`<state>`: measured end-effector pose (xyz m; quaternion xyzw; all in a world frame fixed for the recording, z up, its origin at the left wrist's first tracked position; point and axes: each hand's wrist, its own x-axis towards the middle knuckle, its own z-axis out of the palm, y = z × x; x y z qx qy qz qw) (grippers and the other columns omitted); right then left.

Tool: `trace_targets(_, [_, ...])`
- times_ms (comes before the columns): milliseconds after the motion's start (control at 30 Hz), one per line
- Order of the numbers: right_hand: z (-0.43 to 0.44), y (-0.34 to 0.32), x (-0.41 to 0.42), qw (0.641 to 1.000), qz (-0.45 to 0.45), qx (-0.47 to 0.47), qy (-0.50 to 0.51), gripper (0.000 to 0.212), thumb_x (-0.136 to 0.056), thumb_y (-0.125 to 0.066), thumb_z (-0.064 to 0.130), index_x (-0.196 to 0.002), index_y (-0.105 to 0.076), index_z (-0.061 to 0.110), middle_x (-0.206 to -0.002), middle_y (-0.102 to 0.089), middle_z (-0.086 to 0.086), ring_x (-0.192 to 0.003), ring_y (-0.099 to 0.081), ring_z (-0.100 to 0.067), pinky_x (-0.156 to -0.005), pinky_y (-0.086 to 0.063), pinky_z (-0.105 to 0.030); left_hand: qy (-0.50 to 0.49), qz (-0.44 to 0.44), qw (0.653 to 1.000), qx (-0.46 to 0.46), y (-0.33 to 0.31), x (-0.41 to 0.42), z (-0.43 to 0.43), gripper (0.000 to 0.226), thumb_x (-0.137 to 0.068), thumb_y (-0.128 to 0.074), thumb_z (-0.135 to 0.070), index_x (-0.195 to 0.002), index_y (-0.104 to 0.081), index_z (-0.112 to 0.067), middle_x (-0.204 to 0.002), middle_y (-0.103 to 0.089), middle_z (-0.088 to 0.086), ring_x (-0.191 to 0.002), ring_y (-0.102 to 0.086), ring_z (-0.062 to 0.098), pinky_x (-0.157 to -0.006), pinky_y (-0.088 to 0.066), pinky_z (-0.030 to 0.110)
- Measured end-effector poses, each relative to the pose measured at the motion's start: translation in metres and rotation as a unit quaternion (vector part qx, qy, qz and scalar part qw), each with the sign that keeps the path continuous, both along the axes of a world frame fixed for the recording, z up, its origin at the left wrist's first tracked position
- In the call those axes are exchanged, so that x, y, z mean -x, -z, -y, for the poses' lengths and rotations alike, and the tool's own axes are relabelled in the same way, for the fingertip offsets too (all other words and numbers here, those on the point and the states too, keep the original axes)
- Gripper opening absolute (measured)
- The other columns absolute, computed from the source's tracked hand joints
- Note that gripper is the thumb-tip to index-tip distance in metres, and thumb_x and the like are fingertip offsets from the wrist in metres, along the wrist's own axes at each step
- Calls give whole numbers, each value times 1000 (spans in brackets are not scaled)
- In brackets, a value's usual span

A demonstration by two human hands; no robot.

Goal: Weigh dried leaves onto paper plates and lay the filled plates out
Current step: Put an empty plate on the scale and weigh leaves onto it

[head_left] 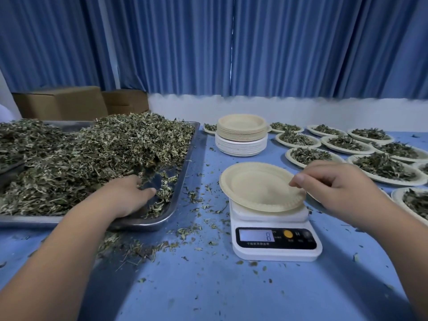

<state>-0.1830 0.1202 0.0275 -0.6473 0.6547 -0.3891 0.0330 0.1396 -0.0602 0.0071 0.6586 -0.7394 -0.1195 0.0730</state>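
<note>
Close to me, bits of leaf lie all over the blue table (208, 286). A white scale (275, 251) sits there with its little screen lit up. On top of the scale is an empty paper plate (257, 186). The right hand (333, 181) pinches the right edge of this plate with its thumb and curled fingers. The left hand (129, 195) lies palm down in the near corner of a shiny metal tray (185, 172). Its fingertips go into the dried leaves (92, 154), so I cannot tell if it grabs any. The leaves make a big heap that fills most of the tray. Behind the scale stands a tall stack of plates (240, 135). To the right, many filled plates (384, 167) lie side by side in rows. Far back are brown boxes (62, 103) and long blue curtains (231, 42).
</note>
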Motion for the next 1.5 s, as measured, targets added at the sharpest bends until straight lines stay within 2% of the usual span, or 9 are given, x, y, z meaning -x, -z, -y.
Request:
trace_targets(67, [0, 0, 0, 1000, 7, 14, 0, 24, -91, -57, 30, -74, -74, 29, -79, -66, 3, -70, -59, -22, -65, -45, -33, 2, -49, 997, 54, 0, 2, 2, 55, -93, -48, -54, -137, -47, -20, -86, -56, -4, -70, -54, 13, -56, -36, 25])
trace_targets(133, [0, 0, -1, 1000, 10, 26, 0, 25, -90, -57, 31, -72, -74, 29, -77, -65, 2, -64, -55, -19, -61, -43, -31, -8, -63, 991, 114, -3, 0, 5, 55, -93, -46, -56, -135, -48, -20, -92, -57, -2, -67, -52, 10, -56, -39, 26])
trace_targets(233, [1, 0, -2, 999, 3, 33, 0, 25, -90, -57, 33, -72, -73, 30, -76, -65, 2, -63, -54, -15, -60, -42, -28, -16, -28, 994, 103, -4, -8, 15, 66, -92, -39, -62, -145, -38, -22, -143, -41, 18, -116, -53, 35, -94, -46, 43])
trace_targets(367, [1, 2, -4, 999, 2, 34, -6, 25, -90, -57, 33, -70, -73, 30, -73, -63, 1, -60, -53, -14, -56, -41, -25, 37, 3, 998, -47, 0, -11, 14, 74, -92, -25, -66, -150, -32, -21, -155, -32, 11, -140, -33, 31, -114, -28, 40])
trace_targets(633, [0, 1, -4, 999, -2, 39, 3, 27, -89, -57, 33, -68, -73, 28, -72, -64, 3, -51, -48, -9, -47, -34, -15, 99, -117, 984, 87, -11, 2, -7, 53, -97, -29, -58, -136, -50, -29, -136, -55, 3, -113, -52, 21, -86, -34, 31])
trace_targets(733, [0, 1, -4, 999, -13, 40, 3, 27, -90, -58, 31, -69, -73, 26, -70, -64, 2, -51, -48, -9, -48, -34, -16, 126, -140, 979, 74, -10, 3, -11, 59, -94, -27, -63, -141, -45, -32, -143, -49, -4, -123, -47, 18, -94, -34, 33])
trace_targets(933, [0, 1, -5, 999, -8, 42, -3, 27, -91, -59, 27, -67, -73, 24, -68, -62, 1, -50, -48, -7, -48, -34, -13, 195, -40, 978, -56, -4, 18, -24, 89, -70, -15, -77, -146, -37, -37, -150, -40, -10, -136, -39, 14, -106, -28, 29])
trace_targets(1167, [2, 2, -2, 999, -3, 48, -7, 29, -90, -58, 28, -64, -70, 30, -66, -62, 3, -54, -51, -8, -47, -35, -10, 151, 14, 988, 25, -6, 18, -47, 87, -72, -8, -79, -138, -46, -37, -138, -53, -5, -122, -51, 20, -101, -42, 43])
trace_targets(1500, [3, 6, 1, 999, 31, 39, -8, 30, -90, -57, 32, -63, -70, 31, -71, -64, 16, -56, -52, -1, -51, -36, -10, 100, 59, 972, 206, 18, 22, -74, 55, -92, -23, -67, -98, -59, -26, -88, -59, -7, -77, -58, 13, -65, -51, 33])
